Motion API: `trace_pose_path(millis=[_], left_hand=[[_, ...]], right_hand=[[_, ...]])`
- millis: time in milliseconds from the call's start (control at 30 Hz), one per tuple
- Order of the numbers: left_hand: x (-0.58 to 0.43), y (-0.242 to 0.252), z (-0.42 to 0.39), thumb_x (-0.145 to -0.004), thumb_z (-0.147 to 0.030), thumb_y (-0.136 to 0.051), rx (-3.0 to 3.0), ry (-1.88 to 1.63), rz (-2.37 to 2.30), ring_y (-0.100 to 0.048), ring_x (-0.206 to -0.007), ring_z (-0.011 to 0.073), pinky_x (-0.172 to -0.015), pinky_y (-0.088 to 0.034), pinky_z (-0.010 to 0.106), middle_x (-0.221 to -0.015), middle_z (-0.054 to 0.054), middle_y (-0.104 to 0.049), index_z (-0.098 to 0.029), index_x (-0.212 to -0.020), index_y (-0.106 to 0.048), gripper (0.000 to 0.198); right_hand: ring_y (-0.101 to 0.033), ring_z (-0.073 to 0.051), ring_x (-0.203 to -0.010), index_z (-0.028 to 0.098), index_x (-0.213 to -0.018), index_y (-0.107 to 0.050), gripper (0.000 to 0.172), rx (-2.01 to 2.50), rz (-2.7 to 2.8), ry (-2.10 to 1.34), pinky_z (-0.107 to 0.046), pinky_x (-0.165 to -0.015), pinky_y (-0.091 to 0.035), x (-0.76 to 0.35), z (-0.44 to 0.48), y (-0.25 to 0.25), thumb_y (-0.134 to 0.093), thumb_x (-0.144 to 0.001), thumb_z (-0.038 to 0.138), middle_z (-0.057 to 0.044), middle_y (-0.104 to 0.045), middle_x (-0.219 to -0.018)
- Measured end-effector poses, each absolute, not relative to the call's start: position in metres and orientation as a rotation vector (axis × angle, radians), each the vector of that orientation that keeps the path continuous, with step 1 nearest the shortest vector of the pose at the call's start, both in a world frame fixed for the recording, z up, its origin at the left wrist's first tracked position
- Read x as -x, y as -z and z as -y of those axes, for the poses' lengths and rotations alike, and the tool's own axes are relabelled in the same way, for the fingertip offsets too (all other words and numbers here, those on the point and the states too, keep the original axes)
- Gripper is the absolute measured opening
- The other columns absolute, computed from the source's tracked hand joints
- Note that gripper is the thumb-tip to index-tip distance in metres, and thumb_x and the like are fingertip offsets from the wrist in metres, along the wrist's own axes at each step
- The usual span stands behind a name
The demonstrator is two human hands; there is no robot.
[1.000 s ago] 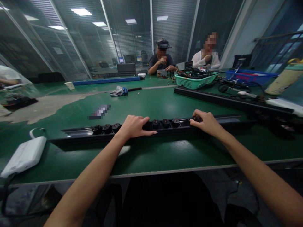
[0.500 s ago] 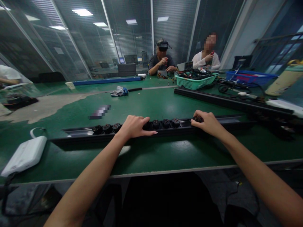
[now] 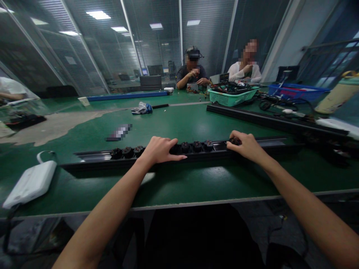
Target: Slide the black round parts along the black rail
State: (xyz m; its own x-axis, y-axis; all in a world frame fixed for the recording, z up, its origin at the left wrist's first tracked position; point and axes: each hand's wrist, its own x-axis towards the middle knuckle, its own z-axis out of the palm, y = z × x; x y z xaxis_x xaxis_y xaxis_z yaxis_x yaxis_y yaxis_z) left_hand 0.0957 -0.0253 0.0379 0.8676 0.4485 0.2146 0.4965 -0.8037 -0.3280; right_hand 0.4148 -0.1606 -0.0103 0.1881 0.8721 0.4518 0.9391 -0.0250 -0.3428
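Note:
A long black channel-shaped rail lies across the green table in front of me. Several round black socket modules sit in it in two groups. My left hand grips the rail near its middle, thumb along the near side and fingers over the far side, hiding part of the row. To the right, my right hand pinches another black socket module at the channel, apart from the row. Whether that module is seated in the channel I cannot tell.
A white power-bank-like box with a cable lies left. Behind the rail are a dark flat object, a crumpled cloth and another black rail. A green basket holds cables. Two people sit opposite.

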Motion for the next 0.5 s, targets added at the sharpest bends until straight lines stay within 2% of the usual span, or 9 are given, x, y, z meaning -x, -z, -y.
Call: trace_pose_path(millis=[500], left_hand=[[-0.0964,-0.0384,0.0253,-0.077,-0.086,-0.023,2.674,0.177,0.697,-0.063,-0.067,0.0225,-0.055,-0.02,0.029,-0.081,0.01,-0.071,-0.019,-0.093,-0.062,0.079]], right_hand=[[-0.056,-0.02,-0.071,0.023,-0.077,-0.051,0.02,1.927,1.649,0.128,-0.033,-0.072,-0.036,-0.4147,0.1631,0.0075,-0.054,-0.079,0.043,-0.002,-0.061,-0.073]])
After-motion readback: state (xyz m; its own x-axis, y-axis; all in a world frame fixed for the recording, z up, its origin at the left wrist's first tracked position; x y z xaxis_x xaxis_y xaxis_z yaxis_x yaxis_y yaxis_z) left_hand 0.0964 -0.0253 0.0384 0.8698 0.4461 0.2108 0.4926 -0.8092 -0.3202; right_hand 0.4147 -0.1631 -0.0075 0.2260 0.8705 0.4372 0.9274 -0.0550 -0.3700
